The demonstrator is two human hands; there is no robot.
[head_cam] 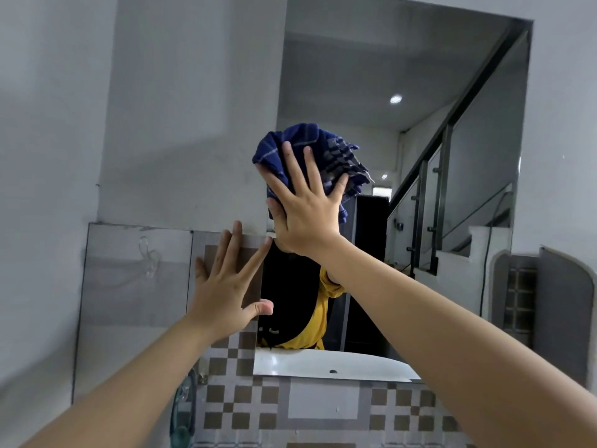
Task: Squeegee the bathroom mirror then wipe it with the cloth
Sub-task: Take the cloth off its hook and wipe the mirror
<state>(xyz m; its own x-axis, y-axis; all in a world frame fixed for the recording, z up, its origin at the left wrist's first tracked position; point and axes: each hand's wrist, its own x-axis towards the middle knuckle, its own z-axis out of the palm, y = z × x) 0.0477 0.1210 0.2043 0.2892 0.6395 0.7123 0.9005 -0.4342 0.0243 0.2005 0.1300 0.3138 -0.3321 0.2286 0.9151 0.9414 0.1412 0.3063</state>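
I have the right hand flat against the mirror, fingers straight and spread, pressing the bunched blue checked cloth onto the glass near the mirror's left edge, about mid-height. Nothing is curled round the cloth; it stays put only because the palm and fingers pin it to the surface, which I judge is the point: a flat, broad press spreads the cloth and keeps contact while it rubs

My left hand is also open, fingers splayed, resting on the brown wall tile just left of the mirror's edge, with the thumb reaching across onto the glass. It holds nothing. I read it as a brace, steadying the body while the other arm reaches up

No squeegee is in view, so I take this to be the wiping stage. The cloth sits on the left part of the mirror; the glass to its right and above looks untouched by it from here, though I cannot tell streaks or wetness at this sharpness

Below the mirror, a white basin shows in the reflection
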